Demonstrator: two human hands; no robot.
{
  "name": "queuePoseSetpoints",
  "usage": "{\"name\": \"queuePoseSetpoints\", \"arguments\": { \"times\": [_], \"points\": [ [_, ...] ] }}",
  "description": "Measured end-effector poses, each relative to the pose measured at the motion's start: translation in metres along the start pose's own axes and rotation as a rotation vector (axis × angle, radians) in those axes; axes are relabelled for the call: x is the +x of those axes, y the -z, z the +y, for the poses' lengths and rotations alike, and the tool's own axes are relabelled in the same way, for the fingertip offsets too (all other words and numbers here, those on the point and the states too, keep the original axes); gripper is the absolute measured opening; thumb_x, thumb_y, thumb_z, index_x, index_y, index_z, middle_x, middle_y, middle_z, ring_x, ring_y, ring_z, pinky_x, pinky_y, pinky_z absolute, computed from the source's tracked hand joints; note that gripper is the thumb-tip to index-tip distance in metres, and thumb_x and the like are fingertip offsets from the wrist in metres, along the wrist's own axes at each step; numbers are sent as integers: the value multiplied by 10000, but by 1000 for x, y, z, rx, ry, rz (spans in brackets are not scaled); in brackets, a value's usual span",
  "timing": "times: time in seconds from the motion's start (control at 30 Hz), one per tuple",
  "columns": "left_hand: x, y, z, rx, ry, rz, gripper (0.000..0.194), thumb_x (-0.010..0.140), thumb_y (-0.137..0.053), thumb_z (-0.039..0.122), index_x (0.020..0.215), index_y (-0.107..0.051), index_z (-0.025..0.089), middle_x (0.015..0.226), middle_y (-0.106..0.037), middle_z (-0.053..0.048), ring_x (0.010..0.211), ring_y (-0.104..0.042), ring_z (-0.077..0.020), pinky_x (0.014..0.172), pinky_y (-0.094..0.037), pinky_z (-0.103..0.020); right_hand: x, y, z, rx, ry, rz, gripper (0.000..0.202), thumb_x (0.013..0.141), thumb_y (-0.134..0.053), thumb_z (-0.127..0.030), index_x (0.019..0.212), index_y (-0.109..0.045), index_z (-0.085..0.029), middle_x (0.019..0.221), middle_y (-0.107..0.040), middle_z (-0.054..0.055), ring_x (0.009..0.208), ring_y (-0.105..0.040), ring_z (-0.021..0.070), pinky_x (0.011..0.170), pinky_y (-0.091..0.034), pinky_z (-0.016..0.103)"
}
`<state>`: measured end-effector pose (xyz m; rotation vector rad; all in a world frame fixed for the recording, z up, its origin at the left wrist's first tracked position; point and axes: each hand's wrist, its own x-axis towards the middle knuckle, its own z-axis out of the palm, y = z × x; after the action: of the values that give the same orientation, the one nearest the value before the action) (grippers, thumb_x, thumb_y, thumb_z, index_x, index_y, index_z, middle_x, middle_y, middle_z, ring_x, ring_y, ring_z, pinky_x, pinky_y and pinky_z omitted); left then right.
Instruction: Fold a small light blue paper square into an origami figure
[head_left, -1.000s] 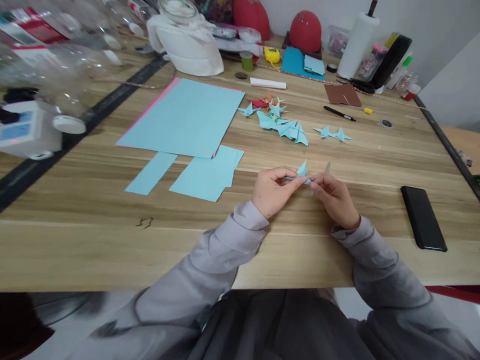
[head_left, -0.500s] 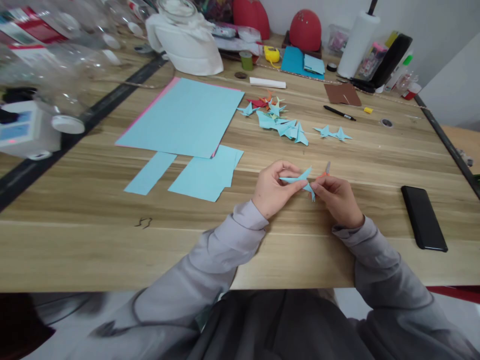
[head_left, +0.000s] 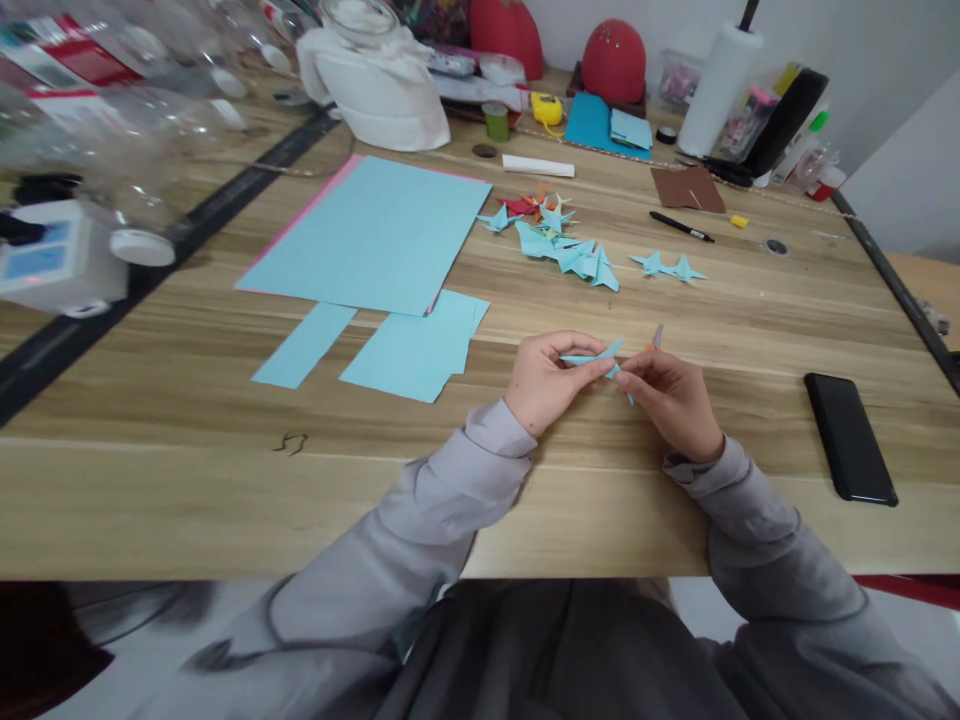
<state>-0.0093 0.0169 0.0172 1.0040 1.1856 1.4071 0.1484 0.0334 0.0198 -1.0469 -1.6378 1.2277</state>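
Note:
A light-blue origami crane (head_left: 592, 356), partly folded, is held between my two hands above the table. My left hand (head_left: 551, 380) pinches its body between thumb and fingers. The fingertips of my right hand (head_left: 667, 395) are closed on its lower right part, covering some of the paper. Just beyond the right hand lie scissors (head_left: 657, 340) with orange handles, mostly hidden behind the fingers. Farther back are a pile of folded blue paper cranes (head_left: 574, 255), with red, orange and yellow ones among them, and two more blue cranes (head_left: 667, 265).
Left of my hands lie a stack of blue sheets (head_left: 375, 230) and cut blue pieces (head_left: 412, 350). A black phone (head_left: 850, 438) rests at the right. Behind are a pen (head_left: 681, 226), a brown paper (head_left: 686, 188) and a yellow tape measure (head_left: 546, 108). Plastic bottles (head_left: 142, 245) crowd the far left.
My right fingers have shifted slightly left and now cover more of the crane's lower part. Both hands keep their hold. The view has moved a little.

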Motion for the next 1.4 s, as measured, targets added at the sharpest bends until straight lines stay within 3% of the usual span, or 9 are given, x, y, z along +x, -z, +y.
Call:
{"name": "queuePoseSetpoints", "arguments": {
  "times": [0.23, 0.4, 0.73, 1.1, 1.27, 1.4],
  "points": [
    [-1, 0, -2, -7, 10, -39, 258, 574, -816, 343, 686, -712, 135, 660, -709, -37, 523, -605, -113, 536, -531, -253, -2, 1, 3, 14, -11, 23, 290, 688, -766, -433, 653, -641, -173, 584, -611, -13, 513, -508, 91, 506, -411, 238],
    [-2, 0, -2, 126, -67, -111, 193, 609, -794, 320, 672, -724, 151, 698, -728, -47, 611, -647, -142, 587, -535, -255, -1, 0, 2, 107, 13, 108, 254, 670, -782, -421, 767, -705, -199, 770, -687, 24, 665, -613, 135, 608, -501, 269],
    [-5, -1, -5, 235, -149, -150, 152, 683, -737, 279, 735, -739, 136, 763, -743, -72, 687, -664, -156, 632, -516, -252, 0, 0, -1, 121, 27, 95, 228, 664, -785, -391, 642, -673, -193, 624, -621, -2, 560, -520, 103, 506, -422, 241],
    [-3, 3, -3, 304, -180, -278, 91, 719, -700, 227, 681, -722, 147, 679, -710, -38, 639, -611, -135, 624, -468, -253, -3, 1, 2, 28, 101, 31, 266, 756, -720, -359, 597, -595, -185, 580, -561, -23, 569, -490, 101, 538, -394, 245],
    [-4, 1, -3, 282, -111, -238, 130, 688, -731, 275, 687, -725, 145, 678, -714, -40, 601, -601, -127, 572, -466, -240, -2, 0, -1, 127, 59, 68, 302, 728, -747, -371, 554, -578, -190, 531, -487, -40, 528, -425, 90, 512, -352, 244],
    [-4, -1, -3, 189, -34, -173, 263, 589, -801, 278, 804, -738, 141, 758, -730, -55, 560, -589, -113, 537, -470, -237, 0, 0, -4, 183, 7, 152, 296, 691, -768, -409, 557, -600, -205, 565, -544, -22, 557, -466, 107, 534, -386, 255]
  ]
}}
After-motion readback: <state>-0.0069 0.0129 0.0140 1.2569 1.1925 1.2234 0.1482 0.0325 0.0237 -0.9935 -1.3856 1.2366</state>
